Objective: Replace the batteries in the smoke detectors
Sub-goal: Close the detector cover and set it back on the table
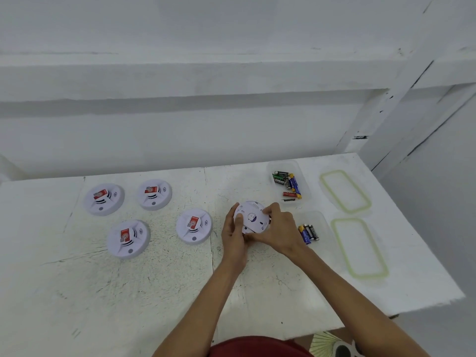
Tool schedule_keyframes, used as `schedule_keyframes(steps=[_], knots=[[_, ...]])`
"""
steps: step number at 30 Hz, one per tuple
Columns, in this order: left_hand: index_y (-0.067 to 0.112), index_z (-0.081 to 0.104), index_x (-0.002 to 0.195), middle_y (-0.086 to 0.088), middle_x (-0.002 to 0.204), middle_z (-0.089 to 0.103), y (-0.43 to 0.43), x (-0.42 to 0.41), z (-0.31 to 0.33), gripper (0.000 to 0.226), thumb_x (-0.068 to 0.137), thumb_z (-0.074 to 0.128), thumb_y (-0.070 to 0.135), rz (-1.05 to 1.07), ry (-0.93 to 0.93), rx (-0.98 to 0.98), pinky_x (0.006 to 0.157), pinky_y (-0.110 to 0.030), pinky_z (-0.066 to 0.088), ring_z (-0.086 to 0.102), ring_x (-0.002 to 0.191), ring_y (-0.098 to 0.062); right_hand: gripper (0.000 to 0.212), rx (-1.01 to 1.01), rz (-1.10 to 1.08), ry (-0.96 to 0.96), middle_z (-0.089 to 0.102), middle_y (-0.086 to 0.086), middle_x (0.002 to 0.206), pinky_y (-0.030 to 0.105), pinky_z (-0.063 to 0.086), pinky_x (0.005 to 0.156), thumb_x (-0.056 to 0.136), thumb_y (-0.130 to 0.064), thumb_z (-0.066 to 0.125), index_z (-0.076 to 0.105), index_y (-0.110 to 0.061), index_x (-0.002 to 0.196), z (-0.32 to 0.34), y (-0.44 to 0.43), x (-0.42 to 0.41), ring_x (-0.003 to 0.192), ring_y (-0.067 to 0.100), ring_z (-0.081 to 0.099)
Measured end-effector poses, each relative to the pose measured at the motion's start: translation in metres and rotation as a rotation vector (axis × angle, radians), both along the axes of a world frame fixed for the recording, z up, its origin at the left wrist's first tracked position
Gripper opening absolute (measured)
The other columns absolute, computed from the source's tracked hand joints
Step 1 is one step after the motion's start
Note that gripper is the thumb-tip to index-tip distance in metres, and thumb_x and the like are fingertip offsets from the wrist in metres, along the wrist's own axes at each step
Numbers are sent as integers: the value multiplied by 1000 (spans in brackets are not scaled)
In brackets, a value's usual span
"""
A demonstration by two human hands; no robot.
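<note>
From my end I see both hands closed on one white smoke detector [251, 217], held a little right of centre over the counter [154, 292]. It is tilted, with its flat back plate toward the camera. The left hand [233, 234] grips the left edge with the thumb lying across the back plate. The right hand [277, 230] curls its fingers over the right rim, and the two hands meet beneath the unit. I cannot tell whether the battery compartment is open. Four more units lie face up on the counter to the left, each with a red label on its dome: the far-left detector [104, 199], the far-right detector [154, 194], the near-left detector [128, 238] and the near-right detector [194, 226], which is the closest to the left hand. Behind the right hand stands the far tub [282, 164], clear plastic, holding a loose mix of batteries [287, 181] in green-black, blue-yellow and red. The near tub [322, 222] sits just beside the right wrist, which hides part of it, and a few blue-yellow and black cells [307, 233] show inside. Further right, near the counter's edge, the far lid [345, 191] and the near lid [359, 248] lie flat, both clear with green seals.
</note>
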State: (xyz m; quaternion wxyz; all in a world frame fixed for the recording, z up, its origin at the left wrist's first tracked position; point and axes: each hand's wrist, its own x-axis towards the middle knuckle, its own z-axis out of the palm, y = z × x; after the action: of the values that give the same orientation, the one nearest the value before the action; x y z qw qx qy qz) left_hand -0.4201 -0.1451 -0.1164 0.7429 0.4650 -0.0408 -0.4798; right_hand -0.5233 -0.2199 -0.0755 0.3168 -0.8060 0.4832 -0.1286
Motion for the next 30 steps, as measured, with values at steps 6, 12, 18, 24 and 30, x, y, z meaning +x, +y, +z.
schedule_keyframes(steps=[6, 12, 18, 24, 30], knots=[[27, 50, 150, -5, 143, 64, 8, 5, -2, 42, 109, 43, 35, -103, 82, -40, 92, -50, 59, 64, 128, -31, 67, -150, 107, 42, 50, -1, 114, 20, 43, 67, 73, -60, 76, 54, -14, 116, 9, -8, 0, 95, 17, 56], [10, 47, 150, -21, 146, 58, 15, 23, -1, 66, 105, 28, 55, -242, 272, -41, 106, -49, 53, 58, 134, -34, 50, -272, 170, -47, 45, -2, 113, 22, 46, 70, 80, -47, 73, 60, -12, 113, 8, 3, 14, 93, 14, 52], [11, 47, 152, -23, 151, 53, 16, 33, -5, 60, 105, 37, 47, -247, 399, -33, 101, -54, 55, 56, 133, -37, 66, -253, 385, 71, 49, 2, 117, 23, 40, 78, 75, -52, 76, 56, -11, 121, 14, -7, 32, 101, 18, 48], [16, 48, 151, -21, 143, 61, 14, 35, -9, 57, 103, 40, 46, -245, 432, -57, 96, -53, 58, 62, 124, -37, 69, -243, 478, 104, 45, -1, 118, 26, 46, 73, 74, -52, 76, 54, -10, 124, 17, -17, 28, 94, 14, 50], [16, 44, 155, -22, 150, 53, 14, 35, -15, 58, 105, 46, 45, -245, 486, -104, 97, -56, 57, 58, 129, -38, 69, -380, 423, 81, 53, 1, 111, 29, 51, 66, 73, -61, 69, 57, -10, 117, 12, -7, 22, 94, 17, 53]])
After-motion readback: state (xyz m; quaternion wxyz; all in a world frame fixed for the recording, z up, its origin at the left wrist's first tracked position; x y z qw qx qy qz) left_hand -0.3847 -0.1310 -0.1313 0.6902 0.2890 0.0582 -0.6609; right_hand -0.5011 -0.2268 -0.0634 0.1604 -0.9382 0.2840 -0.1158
